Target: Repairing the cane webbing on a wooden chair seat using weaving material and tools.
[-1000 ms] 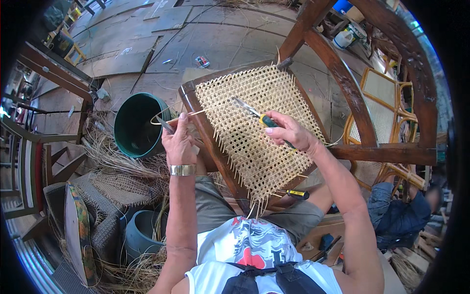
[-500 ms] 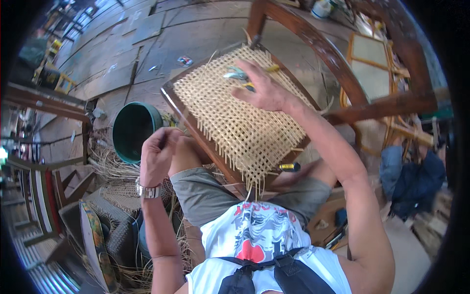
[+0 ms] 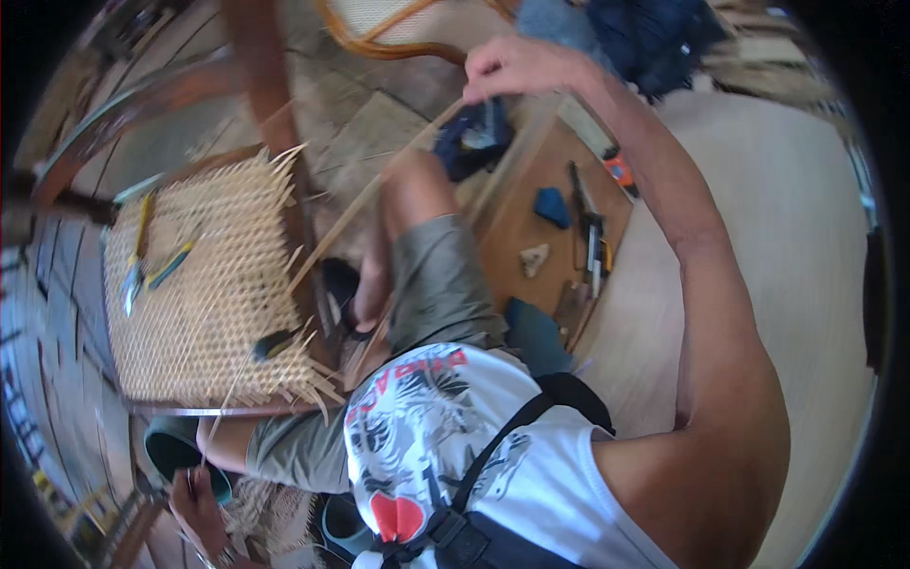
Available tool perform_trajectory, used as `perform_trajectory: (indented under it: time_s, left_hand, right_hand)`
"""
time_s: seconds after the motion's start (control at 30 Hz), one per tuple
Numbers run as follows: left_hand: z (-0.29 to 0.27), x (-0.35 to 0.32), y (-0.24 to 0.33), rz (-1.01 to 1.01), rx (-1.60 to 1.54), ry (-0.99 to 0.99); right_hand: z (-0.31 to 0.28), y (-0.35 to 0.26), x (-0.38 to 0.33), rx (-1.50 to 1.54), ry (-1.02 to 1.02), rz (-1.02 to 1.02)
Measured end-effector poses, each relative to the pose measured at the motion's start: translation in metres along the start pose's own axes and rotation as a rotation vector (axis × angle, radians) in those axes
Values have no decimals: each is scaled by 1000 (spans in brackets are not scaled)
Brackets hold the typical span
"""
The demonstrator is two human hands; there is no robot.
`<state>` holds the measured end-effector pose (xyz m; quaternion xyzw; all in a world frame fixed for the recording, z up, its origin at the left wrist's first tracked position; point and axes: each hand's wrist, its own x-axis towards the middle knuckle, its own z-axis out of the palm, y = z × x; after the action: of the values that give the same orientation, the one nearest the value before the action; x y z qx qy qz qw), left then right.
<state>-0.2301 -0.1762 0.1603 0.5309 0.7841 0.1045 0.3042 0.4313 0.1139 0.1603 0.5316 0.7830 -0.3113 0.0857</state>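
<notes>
High in the view, my right hand point(image 3: 502, 71) pinches the end of a long pale cane strip point(image 3: 356, 207). That strip slants down, pulled straight, to the edge of the woven cane seat point(image 3: 190, 351) on a dark wooden chair. Below the seat at lower left, my left hand point(image 3: 197, 512) has its fingers closed on a thin cane strand point(image 3: 220, 412), which rises toward the weave. Pliers point(image 3: 142, 277) with spread yellow-and-blue handles lie on the seat. Near its front corner rests a tool with a dark handle point(image 3: 273, 343). Loose cane ends stick out along the seat's edges.
A brown wooden board point(image 3: 531, 204) at my right bears several tools and a blue lump point(image 3: 552, 207). Beyond it is a broad pale panel point(image 3: 768, 237). A green bucket point(image 3: 163, 446) stands beside my left hand. The chair's wooden frame point(image 3: 256, 66) rises at upper left.
The view has swung to the right, so the chair now appears at left. My right hand has left the seat and is stretched outward with a cane strip. My left hand appears lower.
</notes>
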Motion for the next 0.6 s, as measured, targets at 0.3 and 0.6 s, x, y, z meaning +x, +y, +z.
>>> perform_trajectory:
  time_s: [0.3,0.6]
  left_hand:
    - [85,-29,119,166,-840,-59]
    - [243,34,256,51,-823,-888]
  right_hand:
    - [89,103,-60,-569,1245,231]
    - [360,34,-152,110,570,744]
